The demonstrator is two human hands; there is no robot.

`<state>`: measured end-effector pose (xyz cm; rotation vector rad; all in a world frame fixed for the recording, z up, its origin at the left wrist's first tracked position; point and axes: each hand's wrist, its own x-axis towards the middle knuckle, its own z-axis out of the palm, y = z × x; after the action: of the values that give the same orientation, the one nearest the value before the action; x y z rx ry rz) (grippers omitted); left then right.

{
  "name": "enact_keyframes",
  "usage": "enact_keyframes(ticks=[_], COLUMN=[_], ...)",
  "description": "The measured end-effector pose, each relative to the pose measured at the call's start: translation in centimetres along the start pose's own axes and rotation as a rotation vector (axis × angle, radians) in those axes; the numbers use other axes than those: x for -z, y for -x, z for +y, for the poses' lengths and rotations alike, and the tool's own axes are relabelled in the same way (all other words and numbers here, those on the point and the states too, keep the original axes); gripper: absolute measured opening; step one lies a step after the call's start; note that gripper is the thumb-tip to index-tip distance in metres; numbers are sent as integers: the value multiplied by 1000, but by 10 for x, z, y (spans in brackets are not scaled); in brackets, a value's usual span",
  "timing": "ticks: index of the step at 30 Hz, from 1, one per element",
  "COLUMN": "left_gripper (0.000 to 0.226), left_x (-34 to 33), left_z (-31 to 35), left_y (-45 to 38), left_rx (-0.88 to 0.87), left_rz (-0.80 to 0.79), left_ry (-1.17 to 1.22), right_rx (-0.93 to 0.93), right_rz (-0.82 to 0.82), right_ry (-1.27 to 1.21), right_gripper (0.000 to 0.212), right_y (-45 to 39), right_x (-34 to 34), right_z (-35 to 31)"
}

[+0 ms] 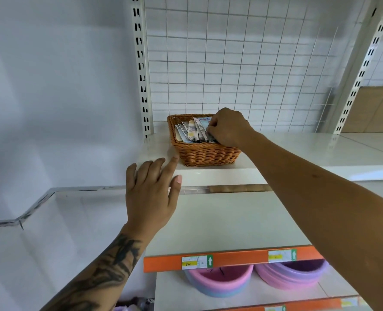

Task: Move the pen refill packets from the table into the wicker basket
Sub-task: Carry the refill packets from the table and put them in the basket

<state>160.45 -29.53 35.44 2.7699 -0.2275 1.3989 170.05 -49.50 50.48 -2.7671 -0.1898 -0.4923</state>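
White shelving unit w/ wire grid back panel point(230, 52) fills the view; top shelf point(298, 153) carries the work. Lower shelf has an orange price rail point(230, 258), pastel bowls point(219, 281) tucked underneath. No bench in view.

Wicker basket point(205, 153) sits at the shelf's left end, near the front edge, prob. so it's reachable from below. Pen refill packets point(191, 130) stand leaning in a row inside it, on edge.

Right hand point(227, 127) reaches over the basket's right rim, fingers curled down onto the rightmost packets. Its grip looks closed on them, likely tucking them in line, tho fingertips are hidden so can't be fully sure.

Left hand point(151, 194) lies flat, fingers spread on the shelf's front edge just left of the basket, holding nothing; looks like bracing for the reach.
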Motion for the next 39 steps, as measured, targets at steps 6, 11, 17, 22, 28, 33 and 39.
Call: enact_keyframes(ticks=[6,11,17,22,28,33,39], left_gripper=[48,46,47,59,68,63,62], left_x=[1,4,4,10,15,30,89], left_z=[-1,1,8,22,58,113,185], left_y=[2,5,12,34,125,264,419], left_rx=[2,6,67,148,255,530,938], left_rz=[-9,23,-41,-96,-303,-650,-933], left_ry=[18,56,53,20,-21,-33,-117], right_rx=[7,33,189,351,534,597,614], right_rz=[37,169,440,513,398,3,-592], right_ry=[-58,-141,-117,-140,-215,-320,-222], right_gripper=[23,30,39,52,50,51,53], right_y=[9,30,71,124,204,298,421], right_x=[6,5,-16,-52,-123,-215,-296], right_z=[-2,4,23,46,80,115,141])
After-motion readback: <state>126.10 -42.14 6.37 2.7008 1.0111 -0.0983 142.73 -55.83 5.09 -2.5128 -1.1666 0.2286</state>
